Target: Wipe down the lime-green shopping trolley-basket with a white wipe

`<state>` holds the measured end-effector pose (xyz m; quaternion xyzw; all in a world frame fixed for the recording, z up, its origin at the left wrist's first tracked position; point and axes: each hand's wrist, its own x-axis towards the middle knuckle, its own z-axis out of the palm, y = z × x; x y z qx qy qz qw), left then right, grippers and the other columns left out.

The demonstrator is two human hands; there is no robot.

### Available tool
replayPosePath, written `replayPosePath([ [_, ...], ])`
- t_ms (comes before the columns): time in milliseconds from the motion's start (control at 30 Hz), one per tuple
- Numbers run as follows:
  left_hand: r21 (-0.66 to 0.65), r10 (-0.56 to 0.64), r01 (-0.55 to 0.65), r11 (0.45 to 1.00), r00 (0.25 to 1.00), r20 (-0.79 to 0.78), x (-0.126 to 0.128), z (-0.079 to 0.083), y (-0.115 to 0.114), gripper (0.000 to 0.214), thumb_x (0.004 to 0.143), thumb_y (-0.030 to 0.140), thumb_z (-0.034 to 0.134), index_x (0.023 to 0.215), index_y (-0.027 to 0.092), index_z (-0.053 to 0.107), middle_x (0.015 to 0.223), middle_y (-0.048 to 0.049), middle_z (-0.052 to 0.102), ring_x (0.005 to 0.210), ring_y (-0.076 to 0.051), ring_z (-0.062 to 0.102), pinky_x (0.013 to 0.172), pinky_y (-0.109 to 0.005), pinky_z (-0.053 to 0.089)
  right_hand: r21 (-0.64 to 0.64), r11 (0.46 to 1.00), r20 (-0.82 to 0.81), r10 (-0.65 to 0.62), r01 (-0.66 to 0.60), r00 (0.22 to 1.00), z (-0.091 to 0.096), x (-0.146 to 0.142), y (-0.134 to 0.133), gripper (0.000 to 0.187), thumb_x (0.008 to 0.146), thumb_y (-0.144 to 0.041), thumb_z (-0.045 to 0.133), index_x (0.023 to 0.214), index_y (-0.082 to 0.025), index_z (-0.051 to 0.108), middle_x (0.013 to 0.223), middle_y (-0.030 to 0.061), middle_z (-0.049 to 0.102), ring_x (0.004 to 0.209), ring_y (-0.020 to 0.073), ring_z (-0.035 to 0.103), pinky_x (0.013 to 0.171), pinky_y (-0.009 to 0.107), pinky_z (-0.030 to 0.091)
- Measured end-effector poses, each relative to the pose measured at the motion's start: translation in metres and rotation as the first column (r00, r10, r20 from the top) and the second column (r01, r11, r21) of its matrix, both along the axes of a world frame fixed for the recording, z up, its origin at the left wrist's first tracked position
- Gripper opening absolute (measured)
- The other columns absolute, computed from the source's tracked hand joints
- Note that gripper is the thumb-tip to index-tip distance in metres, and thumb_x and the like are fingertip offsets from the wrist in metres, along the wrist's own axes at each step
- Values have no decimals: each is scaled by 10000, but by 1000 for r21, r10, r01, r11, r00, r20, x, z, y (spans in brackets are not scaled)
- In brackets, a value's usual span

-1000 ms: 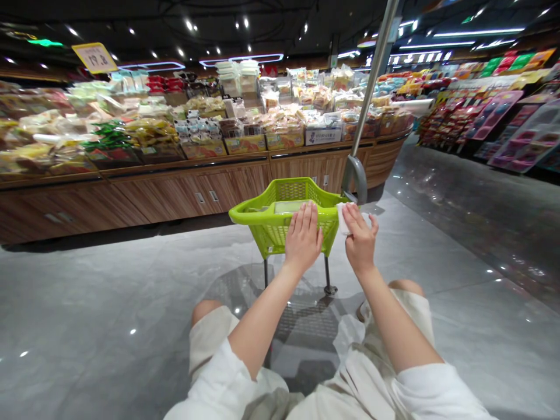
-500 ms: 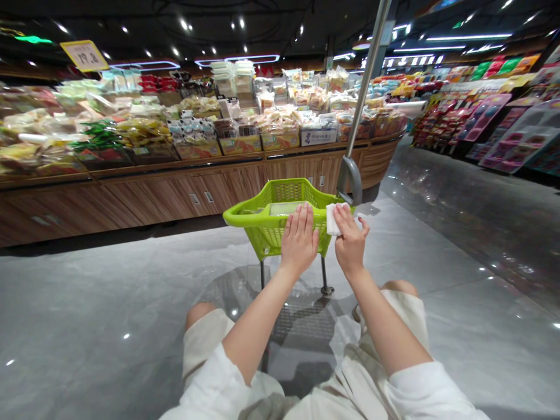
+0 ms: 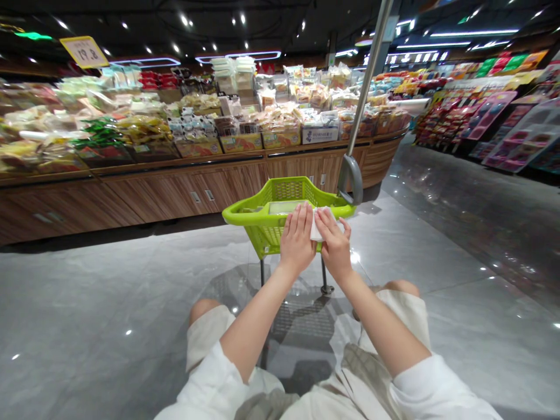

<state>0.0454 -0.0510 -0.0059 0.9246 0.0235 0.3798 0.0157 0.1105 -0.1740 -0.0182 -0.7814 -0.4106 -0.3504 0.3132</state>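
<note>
A supermarket is shown. A long wood-fronted display counter (image 3: 144,195) is piled with bagged snacks (image 3: 144,125), and a yellow price sign (image 3: 84,52) is hung above them. Racks of packaged goods (image 3: 485,116) are lined along the far side of a polished grey floor (image 3: 109,291), and a lime-green shopping-cart basket (image 3: 258,233) is seen in the aisle under rows of ceiling lights (image 3: 472,32).

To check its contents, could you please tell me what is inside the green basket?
The green basket holds a flat pale package near its rim. The left hand and right hand cover the front rim, with a white tissue; anything lower inside is hidden.
</note>
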Motion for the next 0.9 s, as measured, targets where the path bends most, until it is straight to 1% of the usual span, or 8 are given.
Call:
replayPosePath([
  [100,-7,-1,1,1000,1000,-4,-2,0,3,653,967,258,363,1565,102,152,1605,-141,320,1519,-255,202,1234,-472,216,-70,997,34,33,-30,999,1,1,-4,773,773,-21,376,1509,-259,377,1496,65,498,1414,179,422,1171,433,176],
  [300,-16,9,-9,1000,1000,15,-1,-2,4,631,992,266,328,1567,97,134,1607,-138,318,1517,-249,205,1237,-463,202,91,986,40,-143,139,989,-8,13,-11,782,773,-14,344,1510,-273,377,1475,69,523,1397,183,447,1136,440,232],
  [400,-16,0,0,1000,1000,16,-1,-3,4,647,969,253,368,1559,84,162,1603,-154,319,1518,-264,200,1236,-472,202,-1,998,73,-63,64,995,-8,5,0,738,816,-31,359,1519,-255,361,1481,75,514,1419,180,416,1139,423,238],
  [500,-28,0,1,1000,1000,20,-2,-3,5,641,972,251,359,1561,98,158,1600,-153,325,1517,-261,207,1230,-478,215,-83,996,110,-9,19,994,-5,6,-5,712,837,-39,367,1511,-269,377,1471,67,527,1395,180,450,1160,426,196],
  [600,-32,10,-9,999,1000,27,-3,-2,5,623,995,266,321,1567,109,132,1603,-138,326,1514,-251,217,1231,-468,215,2,996,83,-89,89,993,-7,17,-18,750,797,-17,357,1496,-287,404,1462,59,539,1365,183,489,1160,437,191],
  [700,-29,5,-5,1000,1000,20,-2,-2,4,625,996,268,320,1569,110,128,1607,-132,320,1515,-249,213,1235,-464,206,115,980,22,-166,162,986,-11,17,-13,774,773,-13,345,1495,-287,407,1464,65,537,1382,193,469,1137,441,240],
  [800,-39,3,-2,999,1000,14,-1,-4,4,652,972,269,360,1566,102,147,1608,-144,313,1522,-258,190,1237,-474,199,50,995,31,-92,90,995,-10,2,5,753,793,-30,359,1507,-265,388,1475,70,524,1419,191,416,1132,424,264],
  [900,-36,-6,6,999,1000,16,-2,-5,5,668,955,270,387,1560,96,165,1605,-153,315,1522,-265,187,1234,-479,206,-41,999,87,7,-3,996,-7,-4,9,733,809,-42,377,1511,-252,379,1480,68,517,1405,182,436,1166,416,206],
])
